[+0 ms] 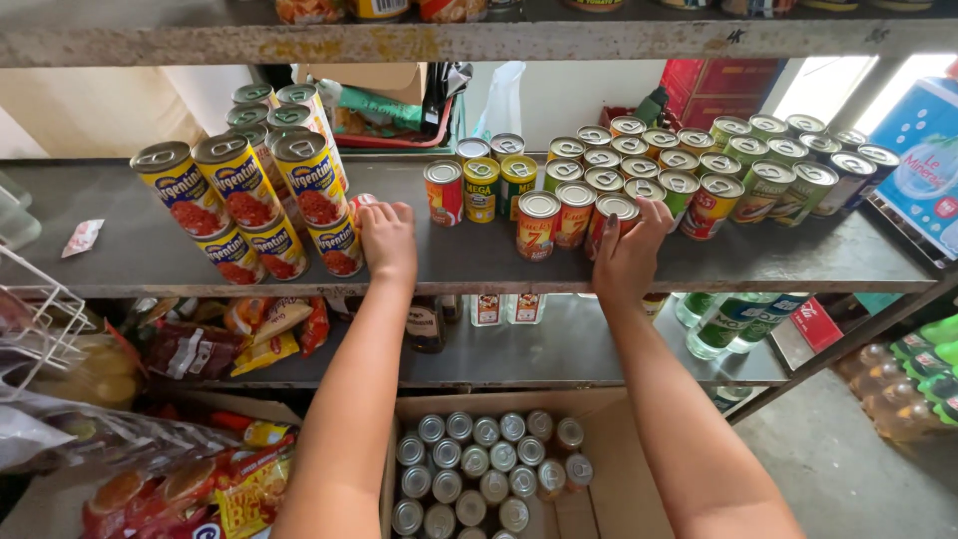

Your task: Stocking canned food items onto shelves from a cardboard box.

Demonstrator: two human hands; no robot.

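I see a long grey metal shelf [160,262] spanning the view, its front edge worn, with both of my arms reaching up to it. Below it, an open cardboard box [599,419] holds rows of upright tins, silver lids showing. On the shelf's left stands a block of tall yellow-labelled cans [239,185] stacked two high, each with a blue band and a red picture of meat. On the right sits a crowd of short cans [699,160], red-and-orange labels in front, green ones behind.

My right hand [631,255] is wrapped around a short red-labelled can [611,222] at the front of that group, fingers over its pull-tab lid; the can stands upright on the shelf just beside two matching ones. My left hand [387,240] is curled on a small can [357,206] beside the yellow stack; only a bit of red and white shows, so I cannot tell its label.
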